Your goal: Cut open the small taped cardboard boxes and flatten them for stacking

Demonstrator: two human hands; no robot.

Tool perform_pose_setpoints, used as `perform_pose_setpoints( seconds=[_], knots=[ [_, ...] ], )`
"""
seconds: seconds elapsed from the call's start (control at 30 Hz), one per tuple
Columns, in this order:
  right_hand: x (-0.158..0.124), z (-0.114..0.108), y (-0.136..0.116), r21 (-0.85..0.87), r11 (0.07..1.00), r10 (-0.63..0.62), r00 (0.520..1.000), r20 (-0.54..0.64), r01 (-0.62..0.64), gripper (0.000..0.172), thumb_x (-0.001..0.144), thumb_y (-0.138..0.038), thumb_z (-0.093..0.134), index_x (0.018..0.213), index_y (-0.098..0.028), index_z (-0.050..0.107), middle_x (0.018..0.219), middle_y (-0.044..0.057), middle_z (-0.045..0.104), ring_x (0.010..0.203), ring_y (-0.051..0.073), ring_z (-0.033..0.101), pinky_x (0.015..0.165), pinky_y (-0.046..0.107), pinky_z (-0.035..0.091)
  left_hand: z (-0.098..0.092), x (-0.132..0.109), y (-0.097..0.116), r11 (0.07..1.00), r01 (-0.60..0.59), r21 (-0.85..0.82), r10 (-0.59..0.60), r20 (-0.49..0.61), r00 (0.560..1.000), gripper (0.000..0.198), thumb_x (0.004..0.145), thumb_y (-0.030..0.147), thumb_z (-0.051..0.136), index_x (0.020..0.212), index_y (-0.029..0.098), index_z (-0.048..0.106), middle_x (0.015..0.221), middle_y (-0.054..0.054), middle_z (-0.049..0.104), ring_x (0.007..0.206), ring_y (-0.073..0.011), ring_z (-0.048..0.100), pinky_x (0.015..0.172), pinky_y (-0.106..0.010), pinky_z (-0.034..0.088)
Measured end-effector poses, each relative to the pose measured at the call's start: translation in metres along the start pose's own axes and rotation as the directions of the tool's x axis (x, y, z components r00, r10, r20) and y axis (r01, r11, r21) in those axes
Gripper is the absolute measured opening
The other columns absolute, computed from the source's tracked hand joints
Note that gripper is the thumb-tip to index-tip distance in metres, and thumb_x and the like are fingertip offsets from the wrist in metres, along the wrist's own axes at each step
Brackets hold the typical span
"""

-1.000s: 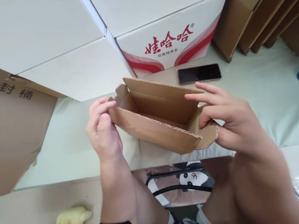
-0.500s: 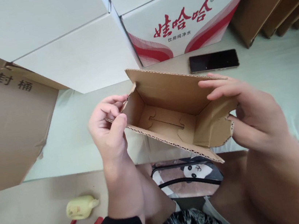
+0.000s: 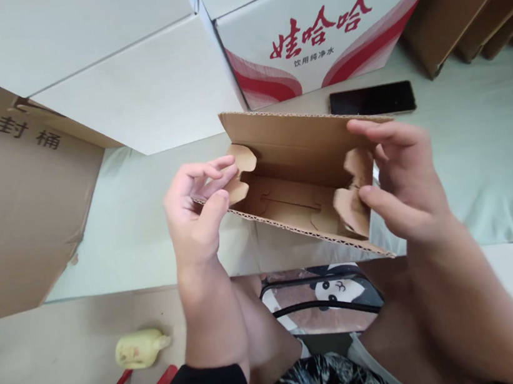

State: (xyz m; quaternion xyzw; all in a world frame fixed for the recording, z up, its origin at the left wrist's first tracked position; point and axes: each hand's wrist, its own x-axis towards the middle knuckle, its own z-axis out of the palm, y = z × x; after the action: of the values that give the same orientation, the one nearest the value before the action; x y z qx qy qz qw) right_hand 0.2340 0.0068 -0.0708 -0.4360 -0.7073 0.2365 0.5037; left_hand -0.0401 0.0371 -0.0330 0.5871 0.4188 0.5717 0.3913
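Above the person's lap, a small open cardboard box (image 3: 292, 143) is held up in the air, in front of the pale green cloth (image 3: 492, 154). Its open top faces the camera. The left hand (image 3: 194, 219) pinches the little flap (image 3: 239, 159) at the box's left end between thumb and fingers. The right hand (image 3: 401, 179) grips the other end, with its thumb on a small bent flap (image 3: 351, 211) and its fingers over the top of the back wall. The box looks very light and a bit stiff, but its thin walls and flaps would bend or crease with a hard squeeze. It looks dry and not slippery. The two short ends seem the best places to hold it, the way both hands do now. The bottom and outer sides of the box are hidden, and the right hand covers most of the right end. A dark phone (image 3: 372, 100) lies on the cloth behind the box, near a white carton (image 3: 326, 38) with red letters. A small yellow thing (image 3: 140, 349) lies lower down on the left, and it is hard to tell what it is. A panda bag (image 3: 331, 292) peeks out between the arms.
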Motion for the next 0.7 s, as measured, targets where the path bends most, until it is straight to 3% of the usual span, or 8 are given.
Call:
perform_pose_setpoints(
  seconds=[0.1, 0.23, 0.4, 0.5, 0.6, 0.7],
  knots=[
    [0.002, 0.005, 0.005, 0.03, 0.999, -0.03, 1.0, 0.006, 0.03, 0.056, 0.09, -0.022, 0.061, 0.141, -0.038, 0.044, 0.154, 0.004, 0.052, 0.148, 0.027, 0.048, 0.124, 0.053, 0.044, -0.002, 0.0, -0.002, 1.0, 0.027, 0.002, -0.027, 0.013, 1.0, 0.026, 0.08, 0.04, 0.085, 0.09, 0.021, 0.069, 0.107, -0.006, 0.08, 0.105, -0.0229, 0.078, 0.099, -0.039, 0.064],
    [0.003, 0.012, 0.006, 0.051, 0.999, 0.009, 0.998, -0.069, -0.006, 0.048, 0.088, -0.024, 0.065, 0.131, -0.035, 0.047, 0.133, 0.006, 0.063, 0.13, 0.027, 0.062, 0.109, 0.05, 0.056, -0.002, 0.001, -0.007, 0.997, 0.072, 0.031, -0.072, -0.002, 0.997, 0.036, 0.082, 0.052, 0.082, 0.091, 0.021, 0.066, 0.111, -0.007, 0.077, 0.097, -0.0224, 0.079, 0.095, -0.038, 0.065],
    [0.002, 0.018, 0.006, 0.204, 0.975, 0.111, 0.987, -0.119, -0.086, 0.042, 0.087, -0.026, 0.068, 0.122, -0.037, 0.047, 0.114, 0.002, 0.07, 0.103, 0.021, 0.071, 0.085, 0.036, 0.061, -0.002, 0.003, -0.02, 0.998, -0.058, 0.034, 0.058, 0.014, 0.998, 0.046, 0.076, 0.056, 0.086, 0.101, 0.023, 0.065, 0.114, -0.006, 0.073, 0.103, -0.0224, 0.077, 0.097, -0.039, 0.062],
    [0.001, 0.019, 0.007, 0.27, 0.96, 0.105, 0.99, -0.09, -0.077, 0.041, 0.087, -0.022, 0.068, 0.121, -0.036, 0.049, 0.103, -0.002, 0.073, 0.09, 0.017, 0.072, 0.074, 0.03, 0.06, -0.001, 0.004, -0.029, 0.984, -0.116, 0.133, 0.118, -0.007, 0.993, 0.047, 0.076, 0.046, 0.089, 0.111, 0.025, 0.065, 0.113, -0.005, 0.072, 0.107, -0.0224, 0.072, 0.102, -0.042, 0.058],
    [-0.002, 0.019, 0.009, 0.181, 0.98, 0.098, 0.994, -0.039, -0.089, 0.024, 0.09, -0.019, 0.062, 0.112, -0.03, 0.059, 0.086, -0.002, 0.073, 0.078, 0.016, 0.07, 0.065, 0.028, 0.056, 0.0, 0.004, -0.033, 0.958, -0.116, 0.261, 0.125, -0.021, 0.992, 0.05, 0.076, 0.039, 0.09, 0.116, 0.025, 0.065, 0.119, -0.006, 0.07, 0.117, -0.0246, 0.067, 0.11, -0.048, 0.052],
    [-0.006, 0.022, 0.008, 0.167, 0.976, 0.149, 0.987, -0.063, -0.137, 0.012, 0.094, -0.023, 0.056, 0.101, -0.027, 0.065, 0.085, 0.001, 0.074, 0.077, 0.018, 0.07, 0.066, 0.032, 0.057, 0.0, 0.003, -0.034, 0.946, -0.087, 0.313, 0.101, -0.03, 0.994, 0.052, 0.076, 0.041, 0.089, 0.12, 0.026, 0.064, 0.125, -0.006, 0.068, 0.122, -0.0264, 0.066, 0.114, -0.05, 0.049]
  ],
)
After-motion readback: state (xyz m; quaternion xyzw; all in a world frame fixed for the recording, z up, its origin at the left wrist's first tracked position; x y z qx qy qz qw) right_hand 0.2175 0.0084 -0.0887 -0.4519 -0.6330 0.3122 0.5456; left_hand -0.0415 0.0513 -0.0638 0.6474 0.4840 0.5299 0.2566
